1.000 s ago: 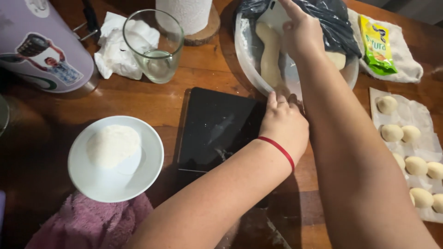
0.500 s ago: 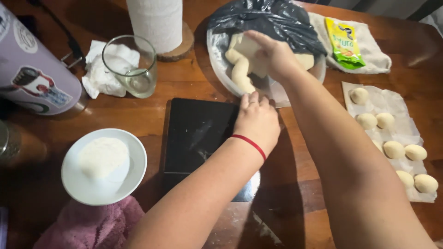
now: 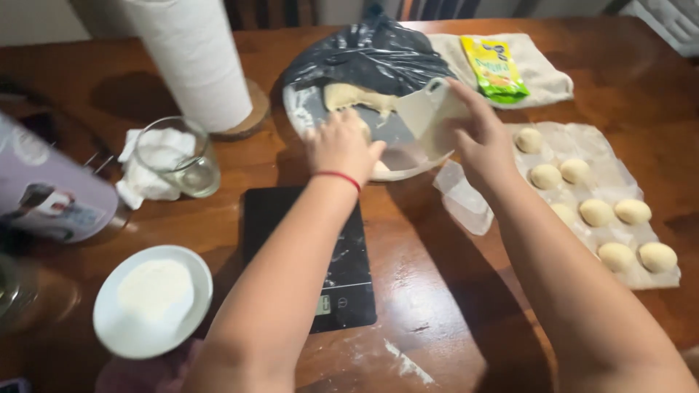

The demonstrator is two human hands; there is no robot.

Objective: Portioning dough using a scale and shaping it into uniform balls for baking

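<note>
Fingers of right hand (image 3: 484, 149) gripping flat pale scraper (image 3: 429, 116); left hand (image 3: 341, 145) curled on soft dough (image 3: 357, 98)

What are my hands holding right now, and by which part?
Right hand grips a white dough scraper by its right edge; left hand rests in the bowl, hold unclear.

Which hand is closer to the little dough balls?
The right hand. It holds a white scraper beside the sheet of dough balls. The left hand is farther away, at the bowl.
</note>
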